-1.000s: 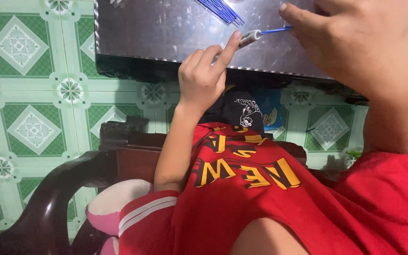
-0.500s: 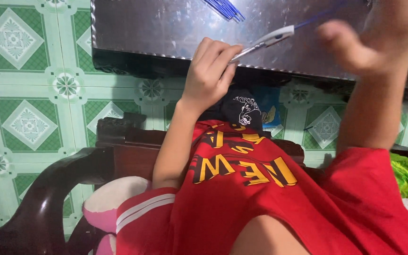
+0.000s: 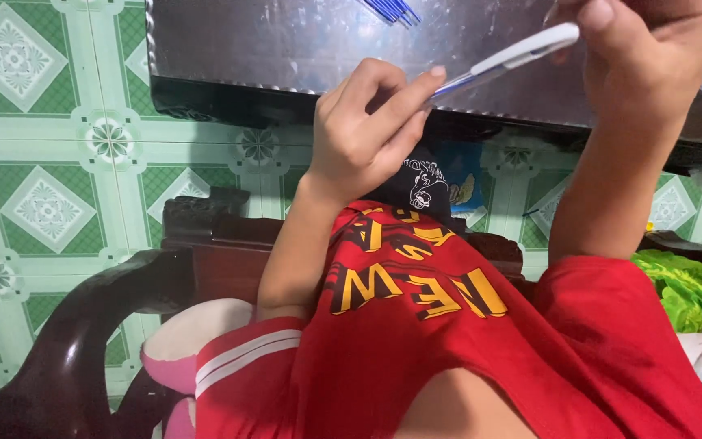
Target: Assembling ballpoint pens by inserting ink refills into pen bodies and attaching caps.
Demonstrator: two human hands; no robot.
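Head view looks down past a red shirt with yellow lettering. Both hands are raised in front of the near edge of a grey metal-topped table

Left hand: fingers curled, index and thumb pinching the thin blue tip end of a pen. Right hand: closed around the pen's white barrel at the upper end, thumb pressed on top. The pen runs tilted between the two hands, white part high right, blue part low left, just above the table edge and not touching it

A bundle of blue pen refills lies on the table top near the upper frame edge, apart from both hands. More blue pieces at the far right edge, too cropped to tell what they are

Below: dark wooden chair arm, pink-and-white cushion, green patterned floor tiles, green plastic bag at right
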